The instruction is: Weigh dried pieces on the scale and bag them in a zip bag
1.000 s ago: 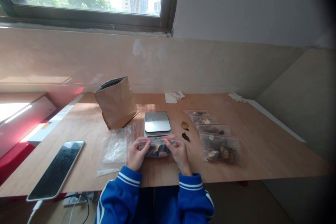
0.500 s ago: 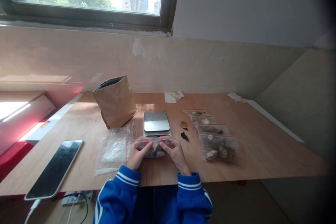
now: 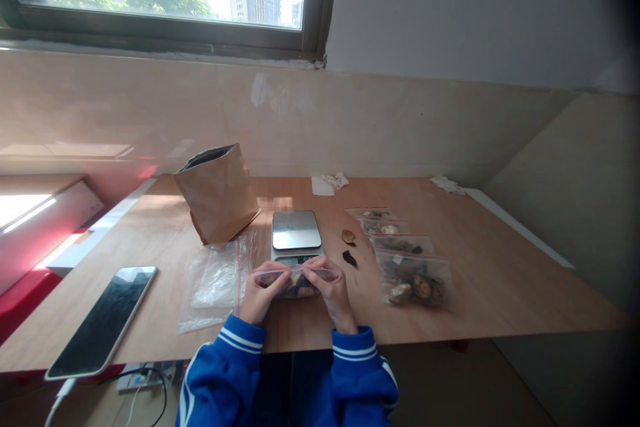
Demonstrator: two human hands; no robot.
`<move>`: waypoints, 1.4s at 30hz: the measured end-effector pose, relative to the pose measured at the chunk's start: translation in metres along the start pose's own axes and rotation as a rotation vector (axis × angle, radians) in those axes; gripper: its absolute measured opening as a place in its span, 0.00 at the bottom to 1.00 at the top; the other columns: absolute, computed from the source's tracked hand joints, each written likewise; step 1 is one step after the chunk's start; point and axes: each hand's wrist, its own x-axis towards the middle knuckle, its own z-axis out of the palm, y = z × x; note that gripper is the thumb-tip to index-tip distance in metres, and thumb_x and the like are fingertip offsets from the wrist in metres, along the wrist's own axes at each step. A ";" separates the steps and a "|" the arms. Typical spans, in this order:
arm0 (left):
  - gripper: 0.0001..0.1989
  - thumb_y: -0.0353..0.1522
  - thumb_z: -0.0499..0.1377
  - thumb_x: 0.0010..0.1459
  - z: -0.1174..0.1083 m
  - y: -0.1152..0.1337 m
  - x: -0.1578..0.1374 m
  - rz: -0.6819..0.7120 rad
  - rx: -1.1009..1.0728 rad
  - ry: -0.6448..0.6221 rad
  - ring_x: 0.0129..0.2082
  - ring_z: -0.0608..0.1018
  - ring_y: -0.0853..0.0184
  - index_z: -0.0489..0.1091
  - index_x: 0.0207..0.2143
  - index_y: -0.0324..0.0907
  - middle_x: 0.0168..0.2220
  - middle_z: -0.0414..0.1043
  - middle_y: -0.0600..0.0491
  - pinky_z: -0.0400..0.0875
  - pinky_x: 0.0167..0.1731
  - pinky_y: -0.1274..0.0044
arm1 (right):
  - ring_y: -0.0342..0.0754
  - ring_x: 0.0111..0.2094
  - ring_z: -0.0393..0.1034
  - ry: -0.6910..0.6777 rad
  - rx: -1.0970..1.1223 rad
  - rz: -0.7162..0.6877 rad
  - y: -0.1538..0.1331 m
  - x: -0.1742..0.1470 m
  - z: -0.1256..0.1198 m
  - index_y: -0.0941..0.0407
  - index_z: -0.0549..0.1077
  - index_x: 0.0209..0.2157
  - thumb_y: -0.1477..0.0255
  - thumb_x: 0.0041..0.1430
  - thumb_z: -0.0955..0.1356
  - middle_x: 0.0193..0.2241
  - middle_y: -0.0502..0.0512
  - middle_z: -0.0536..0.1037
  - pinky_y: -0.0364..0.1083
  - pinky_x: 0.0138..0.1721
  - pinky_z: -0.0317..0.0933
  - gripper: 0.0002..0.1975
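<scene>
One bag (top edge) between fingers

Left hand: you're pinching the zip bag by its top edge
Right hand: same edge, pinching too
Digital scale: showing beyond your bag

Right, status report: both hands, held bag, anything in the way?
Left hand, right hand: pinching held bag by its top edge. Dark and pale pieces inside. Scale just beyond, front partly hidden; nothing seen blocking the hands.

The clear bag of dark pieces is pinched along its top.
</scene>
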 end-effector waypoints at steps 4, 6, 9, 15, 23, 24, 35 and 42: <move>0.11 0.36 0.65 0.48 0.001 0.001 0.000 -0.019 -0.020 -0.061 0.32 0.78 0.65 0.76 0.31 0.38 0.31 0.77 0.49 0.72 0.34 0.77 | 0.49 0.39 0.73 -0.057 -0.016 -0.033 -0.003 0.001 0.001 0.55 0.77 0.30 0.67 0.53 0.71 0.35 0.54 0.78 0.47 0.43 0.67 0.06; 0.10 0.36 0.66 0.48 0.001 0.001 -0.001 -0.021 -0.028 -0.048 0.32 0.78 0.66 0.76 0.30 0.37 0.30 0.77 0.50 0.72 0.34 0.77 | 0.49 0.40 0.73 -0.129 0.005 -0.007 -0.004 0.001 0.002 0.55 0.77 0.33 0.67 0.52 0.71 0.37 0.55 0.78 0.48 0.44 0.68 0.07; 0.09 0.35 0.66 0.48 0.001 0.001 -0.001 -0.016 -0.037 -0.033 0.31 0.78 0.66 0.75 0.29 0.37 0.29 0.77 0.50 0.72 0.35 0.77 | 0.50 0.39 0.74 -0.179 0.030 0.067 -0.003 0.001 0.005 0.55 0.77 0.38 0.66 0.51 0.72 0.37 0.55 0.79 0.48 0.43 0.69 0.11; 0.09 0.35 0.65 0.49 0.002 0.000 -0.002 -0.009 -0.062 -0.021 0.30 0.78 0.68 0.74 0.29 0.37 0.28 0.77 0.52 0.72 0.34 0.79 | 0.49 0.36 0.74 -0.106 -0.053 -0.004 0.003 0.003 0.009 0.55 0.78 0.29 0.67 0.52 0.71 0.30 0.53 0.79 0.48 0.41 0.68 0.06; 0.09 0.36 0.65 0.49 0.006 -0.002 -0.002 0.036 -0.006 0.080 0.29 0.77 0.69 0.74 0.28 0.38 0.28 0.76 0.52 0.72 0.31 0.79 | 0.48 0.34 0.71 0.077 -0.206 -0.120 0.006 0.000 0.022 0.56 0.77 0.27 0.72 0.50 0.71 0.29 0.54 0.76 0.47 0.37 0.67 0.02; 0.10 0.36 0.65 0.49 0.006 -0.002 -0.003 0.040 0.000 0.098 0.28 0.77 0.68 0.74 0.28 0.38 0.28 0.76 0.51 0.72 0.31 0.79 | 0.48 0.34 0.71 0.098 -0.219 -0.128 0.006 0.000 0.025 0.56 0.76 0.27 0.72 0.50 0.71 0.28 0.54 0.76 0.47 0.37 0.67 0.02; 0.11 0.37 0.66 0.47 0.001 0.001 -0.002 -0.007 -0.026 0.208 0.32 0.78 0.65 0.77 0.28 0.38 0.29 0.78 0.50 0.72 0.35 0.76 | 0.49 0.34 0.71 0.044 -0.162 -0.063 -0.013 -0.004 0.025 0.56 0.79 0.29 0.62 0.60 0.66 0.29 0.55 0.78 0.47 0.38 0.64 0.14; 0.23 0.48 0.57 0.53 0.001 0.008 0.001 -0.147 -0.137 0.112 0.27 0.78 0.63 0.76 0.24 0.36 0.25 0.77 0.48 0.73 0.32 0.75 | 0.54 0.33 0.73 0.102 0.022 0.211 -0.030 -0.008 0.008 0.56 0.78 0.29 0.49 0.58 0.61 0.28 0.59 0.79 0.48 0.35 0.68 0.27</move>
